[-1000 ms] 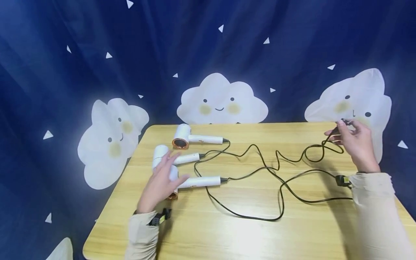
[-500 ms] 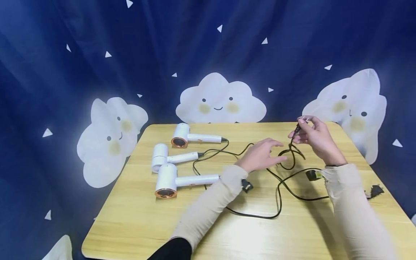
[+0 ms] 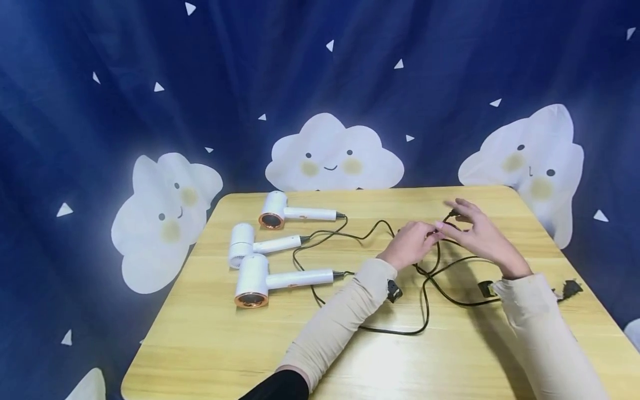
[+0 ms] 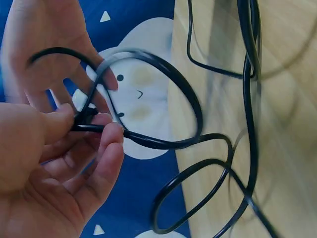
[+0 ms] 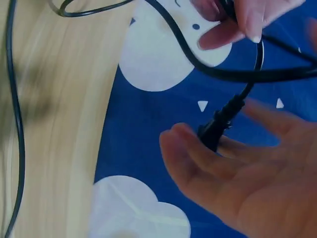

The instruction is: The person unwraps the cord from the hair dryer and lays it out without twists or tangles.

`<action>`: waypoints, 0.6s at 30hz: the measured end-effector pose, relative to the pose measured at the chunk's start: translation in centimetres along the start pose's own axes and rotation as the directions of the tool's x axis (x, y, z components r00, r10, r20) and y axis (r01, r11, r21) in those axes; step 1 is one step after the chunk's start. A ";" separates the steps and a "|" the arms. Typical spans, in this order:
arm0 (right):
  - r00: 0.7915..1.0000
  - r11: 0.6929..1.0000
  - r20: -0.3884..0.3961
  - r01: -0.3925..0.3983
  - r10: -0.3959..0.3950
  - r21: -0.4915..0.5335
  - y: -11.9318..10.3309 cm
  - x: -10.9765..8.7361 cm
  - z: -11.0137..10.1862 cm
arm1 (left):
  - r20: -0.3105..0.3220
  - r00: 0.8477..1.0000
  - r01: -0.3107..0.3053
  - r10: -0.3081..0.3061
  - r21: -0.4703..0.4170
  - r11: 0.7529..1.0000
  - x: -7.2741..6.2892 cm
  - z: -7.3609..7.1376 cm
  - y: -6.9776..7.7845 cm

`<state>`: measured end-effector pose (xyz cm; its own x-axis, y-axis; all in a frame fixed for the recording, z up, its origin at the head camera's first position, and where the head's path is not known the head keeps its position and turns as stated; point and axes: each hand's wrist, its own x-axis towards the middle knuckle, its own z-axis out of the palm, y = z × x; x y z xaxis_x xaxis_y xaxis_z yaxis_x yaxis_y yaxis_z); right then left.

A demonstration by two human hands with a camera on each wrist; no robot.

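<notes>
Three white hair dryers lie on the left of the table: the far one point(image 3: 274, 211), the middle one point(image 3: 243, 245) and the near one point(image 3: 252, 282). Their black cords run rightward. At the right, my left hand point(image 3: 409, 243) pinches a looped black cord point(image 4: 158, 144) between thumb and fingers. My right hand point(image 3: 482, 236) is beside it, fingers loosely extended and thumb apart. In the right wrist view, a black plug point(image 5: 214, 131) on the cord's end lies against the right hand's fingers. Part of the plug is hidden behind them.
The wooden table point(image 3: 200, 344) has rounded corners. Other black cord point(image 3: 425, 316) winds across its middle and right, crossing itself. Another plug point(image 3: 571, 288) lies near the right edge. A dark blue curtain point(image 3: 250, 66) with white clouds hangs behind.
My left hand has left the near hair dryer, crossed to the right and taken hold of the cord. My right hand has brought its plug end leftward, and its fingers have loosened.
</notes>
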<state>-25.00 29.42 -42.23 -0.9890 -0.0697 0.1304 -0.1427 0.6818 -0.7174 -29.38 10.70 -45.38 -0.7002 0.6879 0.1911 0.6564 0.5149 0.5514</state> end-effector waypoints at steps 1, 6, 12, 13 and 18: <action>1.000 0.999 -0.001 0.024 -0.024 -0.034 0.1 -0.1 0.1 | 0.005 1.000 -0.003 0.003 0.007 1.000 -0.1 -0.2 0.1; 0.991 0.989 -0.131 0.009 -0.029 -0.149 0.7 -0.2 0.0 | 0.045 0.996 -0.086 0.082 0.097 0.992 -0.3 -0.9 0.4; 0.991 0.994 -0.106 0.072 -0.081 -0.088 1.4 -0.8 -0.4 | 0.040 0.990 -0.140 0.137 0.105 0.985 -0.2 -0.9 0.4; 0.989 0.992 -0.107 0.092 -0.101 -0.085 1.5 -0.9 -0.3 | 0.037 0.989 -0.145 0.142 0.107 0.984 -0.1 -0.9 0.4; 0.965 0.984 -0.220 0.119 -0.145 -0.131 2.1 -0.9 -0.2 | 0.055 0.980 -0.196 0.189 0.156 0.968 -0.1 -1.7 0.0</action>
<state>-24.44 31.05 -43.71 -0.9247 -0.0063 0.3806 -0.2526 0.7582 -0.6011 -29.81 9.77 -43.99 -0.5465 0.8002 0.2470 0.8165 0.4435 0.3697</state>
